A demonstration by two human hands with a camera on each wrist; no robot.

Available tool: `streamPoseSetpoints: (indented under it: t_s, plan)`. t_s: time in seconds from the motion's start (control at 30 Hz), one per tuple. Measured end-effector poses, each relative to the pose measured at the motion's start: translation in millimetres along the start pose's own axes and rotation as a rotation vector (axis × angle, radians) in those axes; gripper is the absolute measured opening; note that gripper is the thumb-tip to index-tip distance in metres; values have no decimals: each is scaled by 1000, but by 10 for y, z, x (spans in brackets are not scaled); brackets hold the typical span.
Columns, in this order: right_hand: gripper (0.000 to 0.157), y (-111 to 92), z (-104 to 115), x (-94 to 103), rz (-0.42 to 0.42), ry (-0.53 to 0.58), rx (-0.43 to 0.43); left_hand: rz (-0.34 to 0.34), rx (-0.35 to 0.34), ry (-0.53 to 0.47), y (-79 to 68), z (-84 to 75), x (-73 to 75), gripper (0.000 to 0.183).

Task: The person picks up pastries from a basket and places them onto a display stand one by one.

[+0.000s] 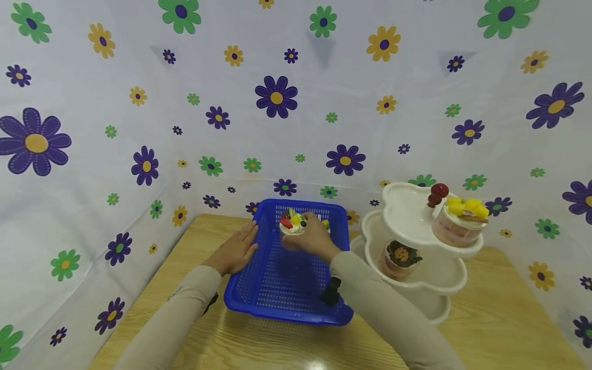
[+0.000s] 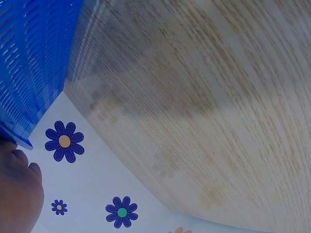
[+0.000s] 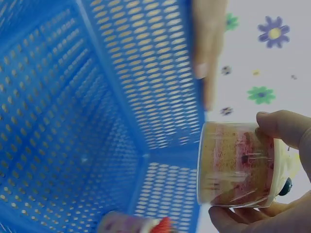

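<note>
My right hand [image 1: 313,239] grips a clear dessert cup [image 3: 238,165] over the blue plastic basket [image 1: 277,309]. Layers of pink and tan cake show through the cup's wall, with cream and fruit on top, including a dark berry. Lower in the right wrist view, another dessert cup [image 3: 124,223] with a red fruit piece stands inside the basket. My left hand [image 1: 236,250] rests along the basket's left rim, fingers straight. Only part of that hand shows in the left wrist view, beside the basket's corner.
To the right stands a white tiered stand [image 1: 407,205] with a red knob. Its top tier bears a cup with yellow fruit [image 1: 462,223]; the tier below holds a dark-topped cup [image 1: 400,259]. Flower-printed cloth [image 1: 305,133] rises behind the wooden table [image 1: 203,329].
</note>
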State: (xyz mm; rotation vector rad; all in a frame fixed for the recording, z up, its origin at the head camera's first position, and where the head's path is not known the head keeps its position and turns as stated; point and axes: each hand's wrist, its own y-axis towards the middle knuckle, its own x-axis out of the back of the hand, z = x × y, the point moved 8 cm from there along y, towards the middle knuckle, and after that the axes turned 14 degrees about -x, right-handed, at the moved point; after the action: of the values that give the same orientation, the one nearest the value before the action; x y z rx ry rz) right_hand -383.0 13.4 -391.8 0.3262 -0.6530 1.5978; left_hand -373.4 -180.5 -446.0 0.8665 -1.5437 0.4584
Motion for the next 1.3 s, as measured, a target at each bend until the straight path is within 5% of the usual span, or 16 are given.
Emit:
streamPoseSetpoints:
  t_s: [0.33,0.8,1.0,1.3]
  plan:
    - [84,-577,72,528,-3,-30,119,-27,-14,-22,-22,-32,23,55]
    - [77,-1362,-383,1344,-83,-17,208,-6,-9,-9,-42,21,0,55]
    - [81,-1596,-771,1622,-180,-26,126,-7,-23,-10,-10,33,-31,56]
    - [82,-1737,-1399,1892,-210,-6,-50,-25,-36,-17,-12,-1,-10,56]
